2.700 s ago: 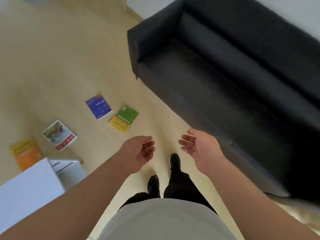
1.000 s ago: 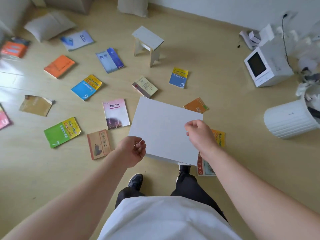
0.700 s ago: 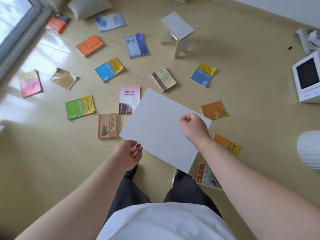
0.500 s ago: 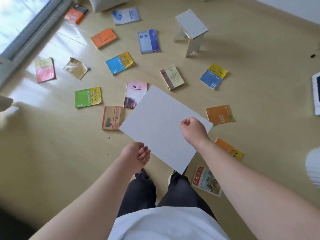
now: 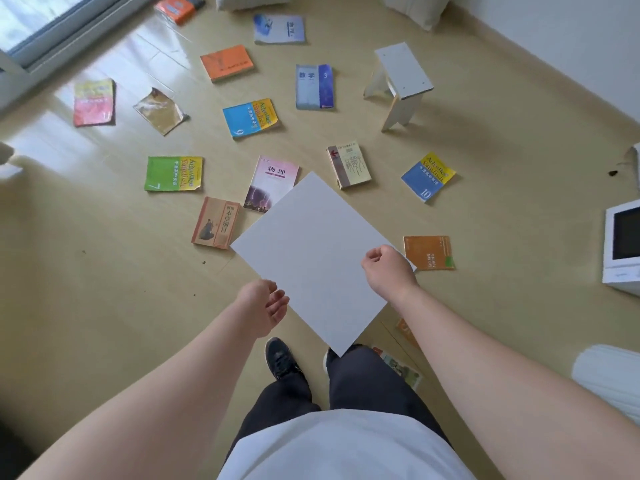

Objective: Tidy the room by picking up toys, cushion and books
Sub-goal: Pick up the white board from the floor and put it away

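Turned cornerwise, white board [image 5: 311, 258] stays clamped in grip of right hand [image 5: 388, 271]; left hand [image 5: 263, 306] slack.

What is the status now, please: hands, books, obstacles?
Right hand grips white board; left hand open, empty. Books scattered on floor. Stool stands among them.

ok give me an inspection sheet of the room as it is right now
surface: pale wooden floor, strewn with books
job's things: many paperback books lying flat, such as green paperback book; white cushion at far edge
clutter: small white stool upright; white boxy appliance; white ribbed bin
hands: right hand grips white flat rectangular board; left hand open beside it
cables: nothing seen
surroundings: window far left, white wall far right
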The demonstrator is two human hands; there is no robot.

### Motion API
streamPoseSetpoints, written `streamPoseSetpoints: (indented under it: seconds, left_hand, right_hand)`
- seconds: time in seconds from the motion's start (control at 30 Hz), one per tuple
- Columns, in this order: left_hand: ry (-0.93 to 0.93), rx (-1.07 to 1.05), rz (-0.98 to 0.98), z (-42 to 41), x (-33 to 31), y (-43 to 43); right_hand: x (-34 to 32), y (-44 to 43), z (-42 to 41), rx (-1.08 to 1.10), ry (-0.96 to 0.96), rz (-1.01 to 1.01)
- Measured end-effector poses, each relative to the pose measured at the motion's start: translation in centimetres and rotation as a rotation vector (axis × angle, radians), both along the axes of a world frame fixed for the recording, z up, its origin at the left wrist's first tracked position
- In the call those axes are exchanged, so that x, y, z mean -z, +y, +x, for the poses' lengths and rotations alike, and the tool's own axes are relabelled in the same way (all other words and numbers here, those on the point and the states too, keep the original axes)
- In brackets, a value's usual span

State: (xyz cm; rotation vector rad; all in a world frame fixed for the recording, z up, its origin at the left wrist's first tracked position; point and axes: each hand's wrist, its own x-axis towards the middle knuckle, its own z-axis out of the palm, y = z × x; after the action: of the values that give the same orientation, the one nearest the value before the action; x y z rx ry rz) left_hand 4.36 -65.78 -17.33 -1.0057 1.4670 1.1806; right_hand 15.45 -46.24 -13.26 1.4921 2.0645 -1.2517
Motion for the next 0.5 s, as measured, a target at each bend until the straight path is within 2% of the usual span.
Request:
streamPoseSetpoints:
  seconds: [0.17, 0.27, 0.37, 0.5]
  left_hand:
    - [0.03, 0.013, -0.073, -0.3, 0.2, 1.4]
    - [0.085, 0.118, -0.176, -1.3, 0.6, 2.8]
    - [0.218, 0.393, -0.302, -3.2, 2.4, 4.1]
    - [0.402, 0.93, -0.423, -6.6, 5.2, 7.0]
  right_hand:
    - [2.2, 2.3, -1.3, 0.134, -0.009, -0.126]
    - [3.9, 3.9, -1.2, 0.232, -0.067, -0.2]
    - [5.9, 5.6, -0.9, 0.4, -0.117, -0.267]
    - [9.9, 7.8, 0.7, 0.677, -0.206, -0.34]
